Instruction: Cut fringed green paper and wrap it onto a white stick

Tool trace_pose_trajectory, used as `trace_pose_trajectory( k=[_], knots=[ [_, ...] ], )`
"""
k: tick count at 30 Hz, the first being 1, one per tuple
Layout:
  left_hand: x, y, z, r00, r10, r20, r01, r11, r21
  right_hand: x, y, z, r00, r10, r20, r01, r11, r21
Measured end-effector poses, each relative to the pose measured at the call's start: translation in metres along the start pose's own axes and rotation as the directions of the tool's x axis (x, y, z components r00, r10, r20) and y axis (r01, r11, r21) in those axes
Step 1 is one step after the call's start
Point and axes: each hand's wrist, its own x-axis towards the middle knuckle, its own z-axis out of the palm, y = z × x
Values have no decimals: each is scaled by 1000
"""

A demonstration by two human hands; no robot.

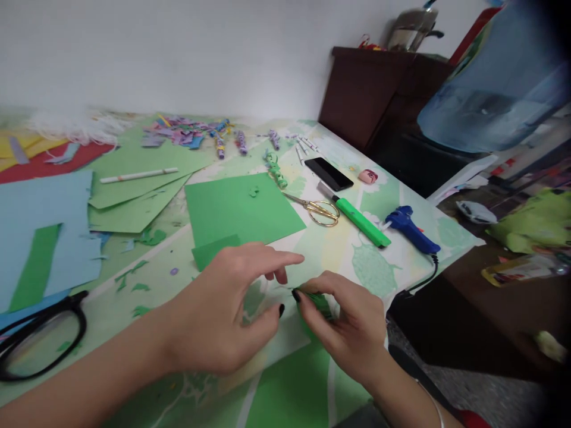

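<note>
In my right hand (pixel 345 321) a small piece of green paper (pixel 317 304) is pinched between thumb and fingers, with dark creased or cut lines on its upper side. My left hand (pixel 243 303) hovers just to the left of it, index finger and thumb apart, nothing between them. Beyond the left hand lies a green paper sheet (pixel 241 205) with a small green scrap (pixel 254 191) on top. A green paper strip (pixel 216 249) lies at the sheet's near edge, partly behind my left hand. Another green sheet (pixel 289 389) is below my hands at the table's near side.
Gold scissors (pixel 322 213), a green utility knife (pixel 362 221), a blue glue gun (pixel 413 229) and a black phone (pixel 329 172) lie to the right. Black glasses (pixel 44 336) rest at left. Paper scraps (pixel 178 131) and decorated rolls (pixel 241 142) are at the back. A water jug (pixel 486 107) stands right.
</note>
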Motion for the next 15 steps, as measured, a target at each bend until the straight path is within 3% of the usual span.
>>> trace_pose_trajectory(
  k=[3,5,7,10,12,13,15],
  knots=[
    [0,-3,-2,998,44,36,-47,995,88,2,-3,-6,999,-46,10,46,999,14],
    [2,-6,-5,997,82,-2,-81,988,133,5,-4,-11,996,-82,24,82,997,-8],
    [4,-9,-12,987,127,-102,-110,981,159,9,-3,-18,992,-123,29,124,991,-43],
    [4,-11,-25,938,135,-320,-96,986,134,20,1,-26,976,-217,4,215,965,-153],
    [2,-11,-31,891,14,-455,7,999,44,29,5,-30,946,-324,27,319,911,-260],
    [0,-11,-32,879,-83,-469,84,996,-20,34,6,-31,919,-390,53,386,869,-310],
    [-2,-11,-31,888,-305,-345,250,948,-195,45,8,-30,843,-525,115,526,763,-374]
  ],
)
